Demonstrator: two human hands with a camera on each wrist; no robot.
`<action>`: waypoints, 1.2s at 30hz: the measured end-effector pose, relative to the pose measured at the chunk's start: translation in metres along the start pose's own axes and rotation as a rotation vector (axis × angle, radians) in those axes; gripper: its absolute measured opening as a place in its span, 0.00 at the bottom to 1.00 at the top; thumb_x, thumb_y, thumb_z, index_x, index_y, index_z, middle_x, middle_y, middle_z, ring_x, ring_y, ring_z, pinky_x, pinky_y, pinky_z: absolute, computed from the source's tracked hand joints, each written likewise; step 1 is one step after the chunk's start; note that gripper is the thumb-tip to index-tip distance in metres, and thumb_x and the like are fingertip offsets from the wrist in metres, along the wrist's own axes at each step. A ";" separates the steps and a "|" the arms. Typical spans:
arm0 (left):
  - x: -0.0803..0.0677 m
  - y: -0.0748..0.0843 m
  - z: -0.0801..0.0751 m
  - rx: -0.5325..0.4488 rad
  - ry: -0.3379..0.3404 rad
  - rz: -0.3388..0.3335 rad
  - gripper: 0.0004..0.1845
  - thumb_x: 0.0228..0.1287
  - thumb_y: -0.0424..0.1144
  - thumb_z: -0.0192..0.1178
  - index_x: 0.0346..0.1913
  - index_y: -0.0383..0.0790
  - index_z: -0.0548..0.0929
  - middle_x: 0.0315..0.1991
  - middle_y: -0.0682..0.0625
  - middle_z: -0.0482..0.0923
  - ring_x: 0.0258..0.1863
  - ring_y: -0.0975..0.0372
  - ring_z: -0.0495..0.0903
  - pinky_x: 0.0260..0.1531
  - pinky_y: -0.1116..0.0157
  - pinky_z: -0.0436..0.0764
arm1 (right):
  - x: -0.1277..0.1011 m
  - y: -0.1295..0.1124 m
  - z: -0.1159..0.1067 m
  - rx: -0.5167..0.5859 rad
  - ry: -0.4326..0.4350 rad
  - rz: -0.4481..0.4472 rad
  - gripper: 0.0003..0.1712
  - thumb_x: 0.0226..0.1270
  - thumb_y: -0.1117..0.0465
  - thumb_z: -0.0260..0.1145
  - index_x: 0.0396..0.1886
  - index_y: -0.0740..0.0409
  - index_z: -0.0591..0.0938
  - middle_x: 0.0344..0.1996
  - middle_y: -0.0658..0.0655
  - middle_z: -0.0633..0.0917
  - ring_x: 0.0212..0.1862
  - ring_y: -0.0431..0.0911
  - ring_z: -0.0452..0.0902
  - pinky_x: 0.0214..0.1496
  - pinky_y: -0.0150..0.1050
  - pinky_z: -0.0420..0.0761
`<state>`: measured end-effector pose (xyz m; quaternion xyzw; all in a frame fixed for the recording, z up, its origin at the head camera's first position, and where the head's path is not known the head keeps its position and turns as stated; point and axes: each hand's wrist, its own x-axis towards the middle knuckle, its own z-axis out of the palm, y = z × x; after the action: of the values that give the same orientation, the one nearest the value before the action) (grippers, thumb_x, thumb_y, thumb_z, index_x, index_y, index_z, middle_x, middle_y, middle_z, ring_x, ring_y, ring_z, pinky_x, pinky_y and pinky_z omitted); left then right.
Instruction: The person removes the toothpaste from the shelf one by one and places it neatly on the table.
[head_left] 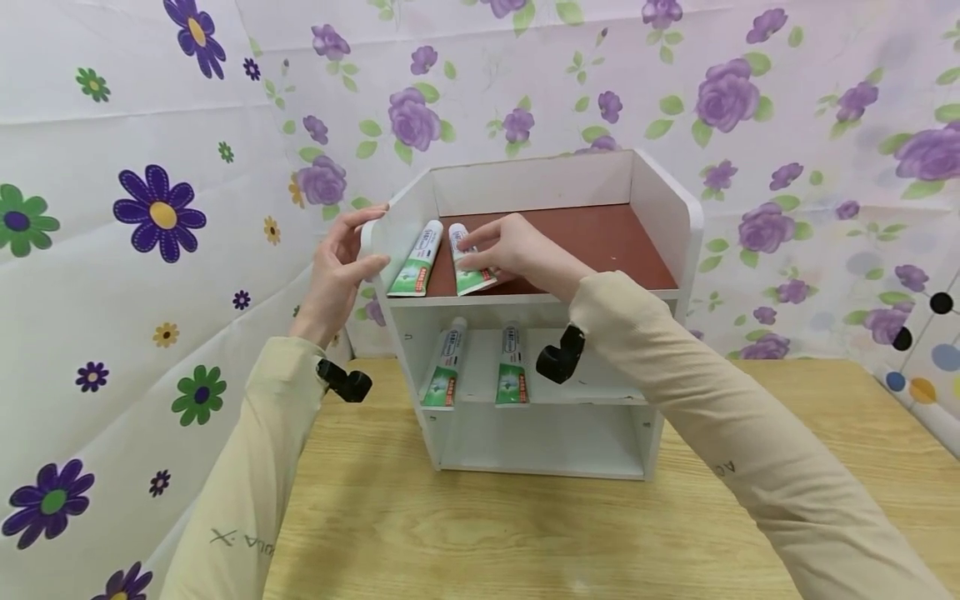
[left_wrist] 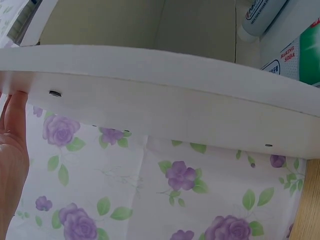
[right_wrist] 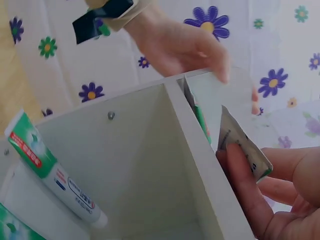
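So there's a white-and-green toothpaste tube (head_left: 471, 260) lying flat on the brown top shelf (head_left: 600, 237), near the front-left corner, cap end pointing toward the back wall and crimped end right at the front edge. The right hand (head_left: 510, 250) has its fingers (right_wrist: 250, 200) on it. A matching second tube (head_left: 417, 260) lies just beside it, tucked against the shelf's left wall.

Staged recording corner: floral sheet backdrop (head_left: 525, 75), wooden table (head_left: 525, 533), small white shelf unit (head_left: 667, 217).
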<state>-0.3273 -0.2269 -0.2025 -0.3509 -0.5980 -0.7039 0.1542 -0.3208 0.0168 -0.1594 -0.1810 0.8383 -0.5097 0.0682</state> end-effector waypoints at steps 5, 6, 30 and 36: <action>0.000 -0.001 0.000 0.007 -0.003 -0.006 0.26 0.52 0.16 0.52 0.55 0.38 0.73 0.62 0.44 0.61 0.58 0.51 0.60 0.47 0.64 0.70 | -0.003 0.006 -0.006 0.068 0.003 0.011 0.20 0.57 0.60 0.67 0.51 0.53 0.79 0.40 0.54 0.78 0.26 0.42 0.68 0.27 0.33 0.72; 0.000 -0.001 0.000 0.007 -0.004 -0.005 0.26 0.52 0.16 0.52 0.55 0.38 0.73 0.62 0.44 0.61 0.58 0.51 0.60 0.46 0.64 0.70 | -0.004 0.006 -0.007 0.079 0.004 0.011 0.20 0.57 0.60 0.67 0.52 0.53 0.79 0.40 0.54 0.77 0.26 0.42 0.68 0.27 0.33 0.72; 0.000 0.001 -0.001 0.026 -0.010 0.007 0.26 0.52 0.16 0.52 0.55 0.38 0.73 0.62 0.43 0.61 0.59 0.52 0.59 0.46 0.64 0.70 | -0.029 0.004 -0.052 0.439 0.048 -0.009 0.22 0.59 0.66 0.64 0.55 0.57 0.75 0.37 0.55 0.72 0.30 0.45 0.66 0.34 0.37 0.69; -0.001 0.001 0.000 0.029 -0.008 0.004 0.26 0.52 0.17 0.52 0.56 0.38 0.73 0.62 0.44 0.61 0.58 0.52 0.60 0.46 0.64 0.71 | -0.037 -0.006 -0.073 0.406 0.078 -0.030 0.25 0.59 0.68 0.62 0.58 0.61 0.72 0.46 0.58 0.71 0.35 0.44 0.72 0.37 0.33 0.74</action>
<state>-0.3265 -0.2277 -0.2023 -0.3524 -0.6080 -0.6936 0.1582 -0.3068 0.0883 -0.1221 -0.1562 0.7175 -0.6759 0.0633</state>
